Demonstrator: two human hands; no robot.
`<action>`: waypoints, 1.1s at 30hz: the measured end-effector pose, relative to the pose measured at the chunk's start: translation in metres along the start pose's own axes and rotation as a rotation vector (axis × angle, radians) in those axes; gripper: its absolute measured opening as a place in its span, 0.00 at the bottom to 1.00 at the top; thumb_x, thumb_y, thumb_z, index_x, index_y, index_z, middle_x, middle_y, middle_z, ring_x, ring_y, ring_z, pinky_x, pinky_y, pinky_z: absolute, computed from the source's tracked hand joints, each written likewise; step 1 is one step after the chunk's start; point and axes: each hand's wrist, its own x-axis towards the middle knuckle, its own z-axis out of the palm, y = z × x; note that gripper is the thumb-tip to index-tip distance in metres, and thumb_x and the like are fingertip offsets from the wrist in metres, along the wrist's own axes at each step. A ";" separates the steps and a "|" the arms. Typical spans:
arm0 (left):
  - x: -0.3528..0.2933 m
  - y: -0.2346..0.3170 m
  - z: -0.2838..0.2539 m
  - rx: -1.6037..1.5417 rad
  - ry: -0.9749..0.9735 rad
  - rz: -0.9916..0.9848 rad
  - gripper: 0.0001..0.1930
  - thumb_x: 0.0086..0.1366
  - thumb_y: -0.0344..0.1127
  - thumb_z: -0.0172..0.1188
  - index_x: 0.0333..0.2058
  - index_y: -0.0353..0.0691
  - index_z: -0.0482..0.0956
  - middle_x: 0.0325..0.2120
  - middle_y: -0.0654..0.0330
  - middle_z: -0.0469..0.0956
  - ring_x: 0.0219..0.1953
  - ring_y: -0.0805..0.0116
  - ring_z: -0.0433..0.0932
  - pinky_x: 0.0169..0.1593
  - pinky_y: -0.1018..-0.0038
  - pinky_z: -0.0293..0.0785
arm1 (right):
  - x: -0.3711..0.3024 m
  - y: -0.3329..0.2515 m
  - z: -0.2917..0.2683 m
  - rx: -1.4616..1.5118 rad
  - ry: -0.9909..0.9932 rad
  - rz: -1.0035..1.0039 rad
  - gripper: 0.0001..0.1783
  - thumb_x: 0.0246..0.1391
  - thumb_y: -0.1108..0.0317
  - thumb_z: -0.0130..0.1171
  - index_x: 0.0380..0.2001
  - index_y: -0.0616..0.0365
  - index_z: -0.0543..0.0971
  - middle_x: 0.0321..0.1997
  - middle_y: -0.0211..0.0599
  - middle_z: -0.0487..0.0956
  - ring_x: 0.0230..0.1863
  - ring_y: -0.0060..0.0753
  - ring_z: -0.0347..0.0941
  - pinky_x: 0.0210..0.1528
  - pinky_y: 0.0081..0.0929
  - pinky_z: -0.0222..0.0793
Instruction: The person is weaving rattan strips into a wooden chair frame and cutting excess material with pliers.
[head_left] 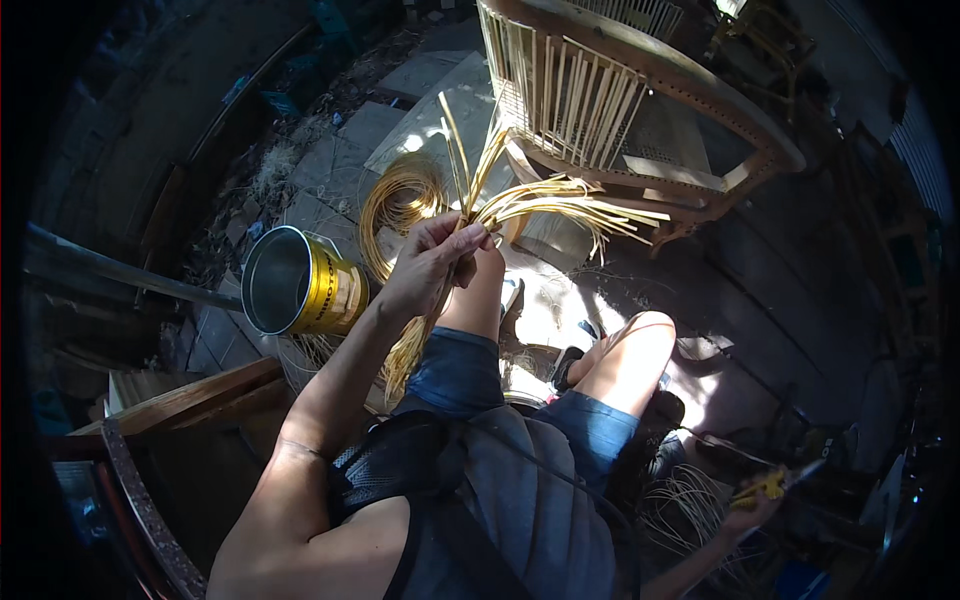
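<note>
Stone paving (330, 165) dim below; right hand (752, 503) shadowed, grasping a yellow tool (768, 485). Left hand (432, 262) raised, clenching cane strips (520, 200).

pale cane strips (520, 205), bundled, fanning outward

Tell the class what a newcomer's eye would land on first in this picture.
The bundle of pale cane strips, sunlit at centre, fanning from the left hand. Left of it, a yellow tin can lies on its side; above, a wooden chair frame. The right hand, lower right, grips a yellow-handled tool.
</note>
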 end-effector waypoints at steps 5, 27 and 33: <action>-0.004 0.008 0.004 -0.140 -0.056 -0.032 0.10 0.70 0.38 0.56 0.39 0.37 0.77 0.25 0.69 0.74 0.16 0.85 0.66 0.20 0.87 0.61 | -0.055 -0.036 0.261 0.488 -0.654 0.504 0.18 0.59 0.65 0.56 0.49 0.65 0.71 0.29 0.36 0.76 0.22 0.27 0.74 0.22 0.23 0.74; -0.040 0.031 -0.015 -0.094 0.145 0.124 0.14 0.71 0.39 0.54 0.47 0.33 0.76 0.18 0.70 0.68 0.14 0.85 0.61 0.18 0.87 0.55 | -0.088 -0.108 0.433 0.575 -1.419 0.727 0.25 0.64 0.60 0.54 0.59 0.62 0.66 0.48 0.47 0.77 0.45 0.40 0.79 0.47 0.37 0.78; -0.040 0.022 0.011 -0.199 0.215 0.102 0.13 0.68 0.36 0.59 0.47 0.36 0.77 0.22 0.72 0.70 0.20 0.87 0.65 0.21 0.88 0.59 | -0.090 -0.106 0.433 0.757 -1.344 0.836 0.21 0.64 0.59 0.54 0.54 0.62 0.69 0.40 0.47 0.79 0.40 0.39 0.80 0.42 0.41 0.82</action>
